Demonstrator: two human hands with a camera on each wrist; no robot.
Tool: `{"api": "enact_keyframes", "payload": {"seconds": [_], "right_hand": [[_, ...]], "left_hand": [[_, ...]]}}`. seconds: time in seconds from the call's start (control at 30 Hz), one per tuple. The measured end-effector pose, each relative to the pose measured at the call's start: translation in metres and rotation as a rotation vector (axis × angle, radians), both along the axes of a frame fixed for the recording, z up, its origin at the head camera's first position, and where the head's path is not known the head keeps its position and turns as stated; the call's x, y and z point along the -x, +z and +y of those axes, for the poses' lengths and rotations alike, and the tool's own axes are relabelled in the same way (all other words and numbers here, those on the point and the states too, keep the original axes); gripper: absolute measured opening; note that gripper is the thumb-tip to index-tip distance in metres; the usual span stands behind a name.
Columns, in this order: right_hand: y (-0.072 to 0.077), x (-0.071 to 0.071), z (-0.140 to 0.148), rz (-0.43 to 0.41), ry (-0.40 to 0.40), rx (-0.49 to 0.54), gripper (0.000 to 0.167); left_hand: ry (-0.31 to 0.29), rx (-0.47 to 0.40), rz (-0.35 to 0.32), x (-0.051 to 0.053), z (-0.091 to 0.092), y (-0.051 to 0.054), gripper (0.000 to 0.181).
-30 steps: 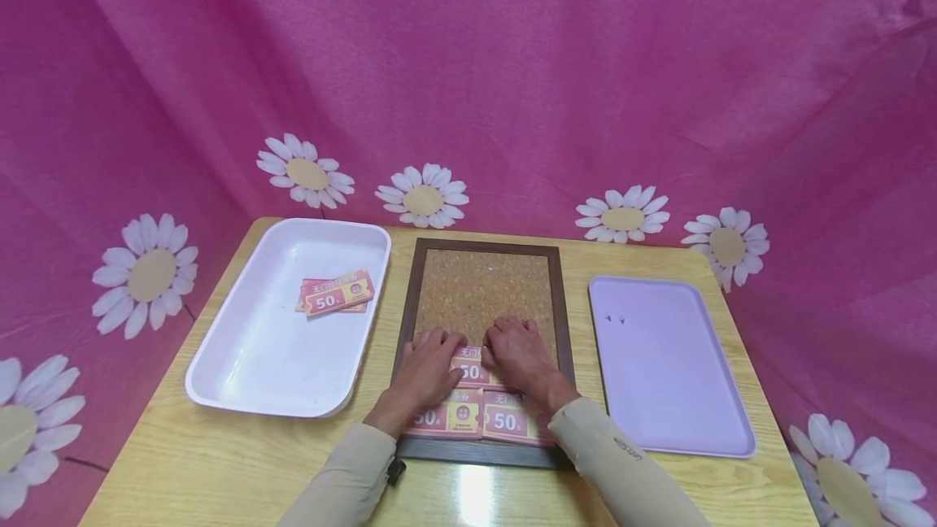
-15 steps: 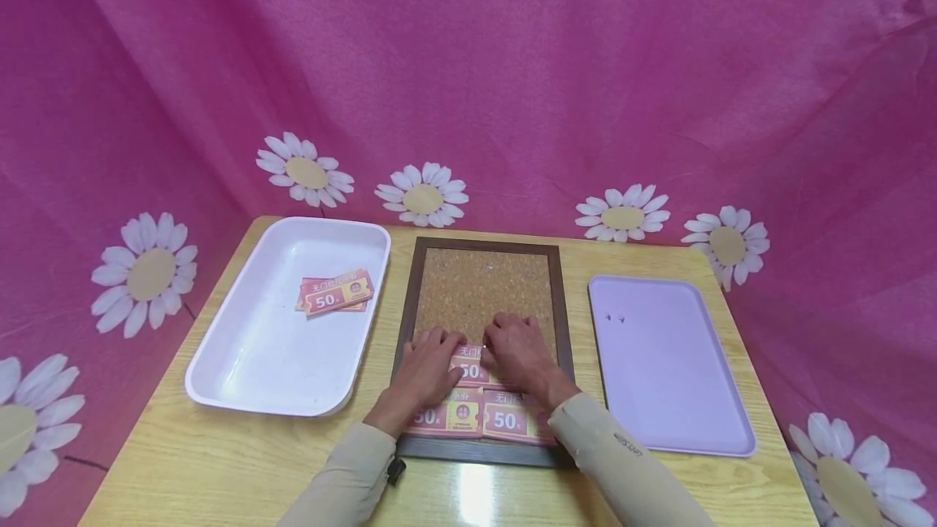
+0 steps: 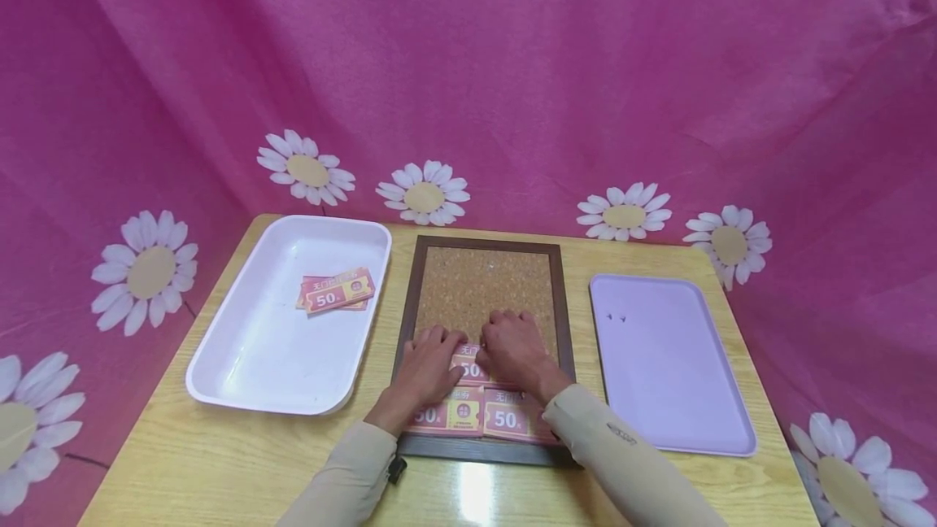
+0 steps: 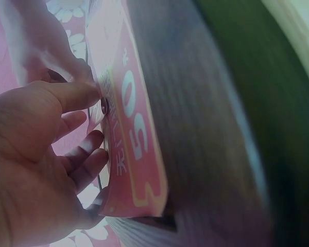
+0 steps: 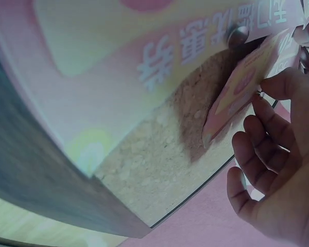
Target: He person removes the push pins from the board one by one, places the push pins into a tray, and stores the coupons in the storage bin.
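Red and yellow coupons lie on the lower part of a framed corkboard [image 3: 483,283]: an upper coupon [image 3: 468,368] between the hands and two side by side below [image 3: 510,420]. My left hand [image 3: 424,372] rests over the upper coupon's left part, its thumb touching the paper near a round pin [image 4: 104,106] in the left wrist view. My right hand [image 3: 518,352] covers that coupon's right part. In the right wrist view its thumb and forefinger pinch a small metal pin [image 5: 260,94] at the coupon's edge, and the paper's near end stands off the cork.
At the left, a white tub [image 3: 249,348] holds a few overlapping coupons [image 3: 340,291]. A purple tray [image 3: 677,372] with two small pins [image 3: 623,318] lies at the right. Behind the wooden table [image 3: 278,462] hangs a pink cloth with daisies.
My right hand has shifted slightly left over the upper coupon, its forearm moving a little with it. The left hand stays in place.
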State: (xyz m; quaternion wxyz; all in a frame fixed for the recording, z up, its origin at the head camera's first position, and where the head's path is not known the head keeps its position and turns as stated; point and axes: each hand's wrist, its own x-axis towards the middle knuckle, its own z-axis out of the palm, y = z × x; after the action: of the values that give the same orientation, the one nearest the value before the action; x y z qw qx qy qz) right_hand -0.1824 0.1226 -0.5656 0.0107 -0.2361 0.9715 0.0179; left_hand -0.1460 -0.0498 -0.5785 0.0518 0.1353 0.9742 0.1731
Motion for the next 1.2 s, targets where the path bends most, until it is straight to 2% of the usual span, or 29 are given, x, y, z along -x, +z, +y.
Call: {"api": "enact_keyframes", "payload": {"seconds": [0.17,0.37,0.6,0.93,1.2], "right_hand": [[-0.001,0.003,-0.001,0.016,0.029,-0.047,0.027],[0.004,0.007,-0.005,-0.028,0.022,-0.103,0.029],[0.006,0.01,-0.008,-0.054,0.014,-0.115,0.028],[0.007,0.014,-0.009,-0.125,-0.049,-0.063,0.026],[0.01,0.018,-0.008,-0.194,-0.082,-0.01,0.023]], "left_hand": [[0.0,0.001,0.007,0.0,0.0,0.0,0.043],[-0.004,0.0,0.016,0.0,0.0,0.0,0.043],[-0.001,0.001,0.004,0.0,0.0,0.001,0.043],[-0.005,-0.014,0.017,0.0,-0.001,0.0,0.043],[0.003,-0.004,-0.005,0.001,0.0,-0.001,0.043]]}}
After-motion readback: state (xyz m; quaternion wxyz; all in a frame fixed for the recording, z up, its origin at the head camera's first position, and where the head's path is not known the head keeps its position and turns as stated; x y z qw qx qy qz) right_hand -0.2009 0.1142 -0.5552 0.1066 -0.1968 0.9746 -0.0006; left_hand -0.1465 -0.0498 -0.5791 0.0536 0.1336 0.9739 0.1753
